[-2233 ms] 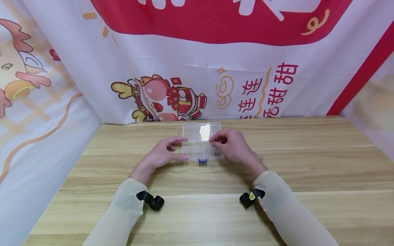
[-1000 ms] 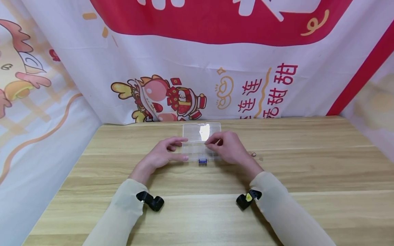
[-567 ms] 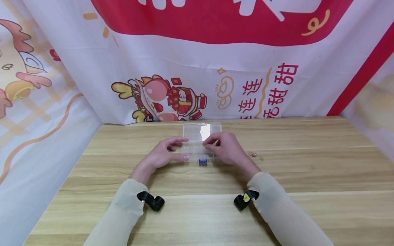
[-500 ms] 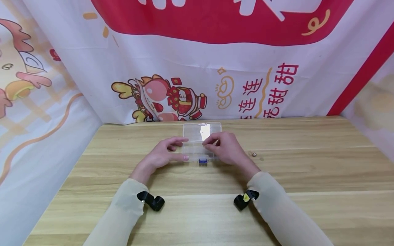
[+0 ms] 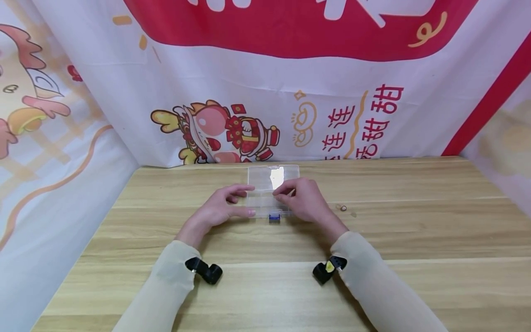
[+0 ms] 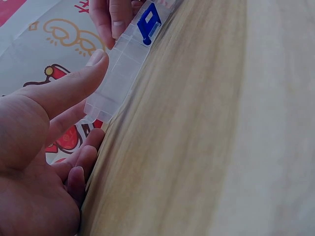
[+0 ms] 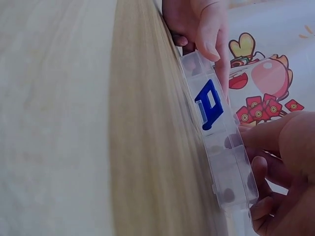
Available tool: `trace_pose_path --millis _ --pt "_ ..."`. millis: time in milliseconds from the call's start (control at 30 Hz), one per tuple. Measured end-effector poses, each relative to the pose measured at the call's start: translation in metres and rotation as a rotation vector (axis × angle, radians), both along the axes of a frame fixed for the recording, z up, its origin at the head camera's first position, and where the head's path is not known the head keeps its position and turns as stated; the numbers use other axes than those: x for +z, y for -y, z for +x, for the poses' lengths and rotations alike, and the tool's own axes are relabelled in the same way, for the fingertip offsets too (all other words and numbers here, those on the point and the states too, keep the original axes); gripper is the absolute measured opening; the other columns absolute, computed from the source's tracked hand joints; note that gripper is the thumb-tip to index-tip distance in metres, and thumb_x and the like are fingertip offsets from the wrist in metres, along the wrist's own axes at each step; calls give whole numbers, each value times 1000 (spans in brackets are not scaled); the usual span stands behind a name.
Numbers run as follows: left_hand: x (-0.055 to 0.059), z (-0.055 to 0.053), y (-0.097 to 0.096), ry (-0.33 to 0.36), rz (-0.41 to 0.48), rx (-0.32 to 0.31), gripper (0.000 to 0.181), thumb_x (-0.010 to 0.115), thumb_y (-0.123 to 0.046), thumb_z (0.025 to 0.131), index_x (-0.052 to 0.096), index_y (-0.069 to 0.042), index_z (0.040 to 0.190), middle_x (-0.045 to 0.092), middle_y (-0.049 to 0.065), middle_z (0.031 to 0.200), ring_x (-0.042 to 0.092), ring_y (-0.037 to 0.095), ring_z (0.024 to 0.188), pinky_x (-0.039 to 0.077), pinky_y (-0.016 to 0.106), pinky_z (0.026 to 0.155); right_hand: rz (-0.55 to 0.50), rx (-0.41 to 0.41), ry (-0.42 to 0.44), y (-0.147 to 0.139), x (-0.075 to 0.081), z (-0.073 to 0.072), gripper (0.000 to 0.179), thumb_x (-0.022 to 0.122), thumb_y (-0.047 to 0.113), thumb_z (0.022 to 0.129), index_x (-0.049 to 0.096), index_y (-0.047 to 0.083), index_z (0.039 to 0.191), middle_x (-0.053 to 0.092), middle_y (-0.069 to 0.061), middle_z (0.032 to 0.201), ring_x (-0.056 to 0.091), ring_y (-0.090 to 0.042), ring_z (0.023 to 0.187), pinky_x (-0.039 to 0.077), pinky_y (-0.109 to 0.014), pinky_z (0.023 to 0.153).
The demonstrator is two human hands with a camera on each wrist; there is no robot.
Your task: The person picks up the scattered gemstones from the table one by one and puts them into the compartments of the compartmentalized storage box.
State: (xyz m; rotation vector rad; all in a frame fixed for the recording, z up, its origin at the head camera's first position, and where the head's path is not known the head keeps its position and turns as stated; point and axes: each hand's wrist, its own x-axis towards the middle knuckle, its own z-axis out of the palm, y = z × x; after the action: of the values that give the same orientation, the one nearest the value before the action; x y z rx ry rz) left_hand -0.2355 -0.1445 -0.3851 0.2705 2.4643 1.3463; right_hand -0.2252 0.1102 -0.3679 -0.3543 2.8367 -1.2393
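Observation:
A clear plastic compartment box [image 5: 256, 210] with a blue latch [image 5: 274, 218] lies with its lid [image 5: 258, 177] raised at the back. My left hand [image 5: 220, 203] holds its left end, thumb at the front edge and index finger toward the back. My right hand [image 5: 304, 198] reaches over the right half, thumb and index fingertips together at a middle compartment. Whether something small is between those fingertips cannot be seen. In the right wrist view, several dark roundish shapes [image 7: 229, 195] show through the box's right part; their kind is unclear.
On the wooden table [image 5: 265, 286], right of the right hand, lie a small dark ring-like piece [image 5: 343, 208] and a faint translucent piece [image 5: 353, 214]. A printed cloth [image 5: 257, 74] hangs behind the table's back edge. Wrist cameras [image 5: 211, 274] sit on both sleeves.
My right hand has moved left from the box's right side to its middle compartments, then stayed there. The small pieces on the table came into fuller view. My left hand kept its place.

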Motion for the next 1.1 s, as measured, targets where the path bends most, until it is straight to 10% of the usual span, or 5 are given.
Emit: trace_pose_path --millis 1100 --pt "2 0 -1 12 4 2 66 89 -32 87 62 -33 147 57 8 151 49 33 133 38 56 118 84 -51 -8 9 -2 0 11 77 26 99 86 25 105 81 3 104 65 -16 92 50 -31 80"
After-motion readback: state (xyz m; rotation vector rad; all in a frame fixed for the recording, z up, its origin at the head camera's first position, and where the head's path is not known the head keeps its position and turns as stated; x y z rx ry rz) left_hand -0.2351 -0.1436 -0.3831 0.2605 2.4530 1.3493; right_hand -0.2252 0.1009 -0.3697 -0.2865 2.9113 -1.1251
